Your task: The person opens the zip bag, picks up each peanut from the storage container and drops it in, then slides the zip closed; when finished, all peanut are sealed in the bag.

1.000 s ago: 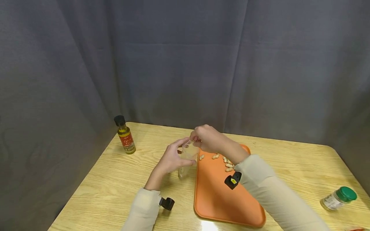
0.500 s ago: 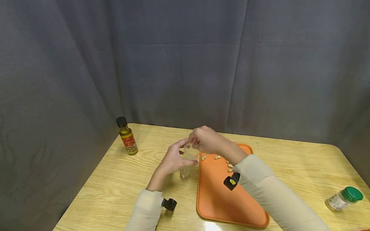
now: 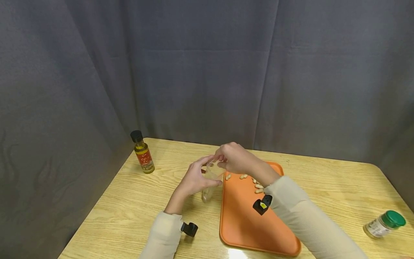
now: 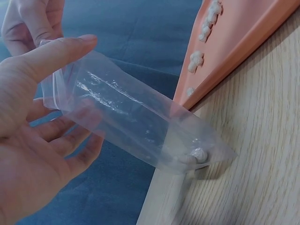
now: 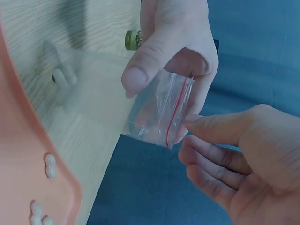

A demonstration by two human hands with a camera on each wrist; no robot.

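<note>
A clear zip bag with a red seal line hangs tilted over the table, its mouth end up between my hands. Whitish peanuts lie in its bottom corner, close to the wood. My left hand holds the bag near the mouth, thumb on one side and fingers on the other. At the seal edge, my right hand pinches the bag with bent fingers; its exact fingertip contact is partly hidden. Beside the bag lies an orange tray with several loose peanuts on it.
An olive oil bottle stands at the back left of the wooden table. A green-capped spice jar is at the right. Grey curtains enclose the back and sides.
The head view has shifted slightly. My right hand has moved a little to the right along the bag's mouth, while my left hand keeps its hold.
</note>
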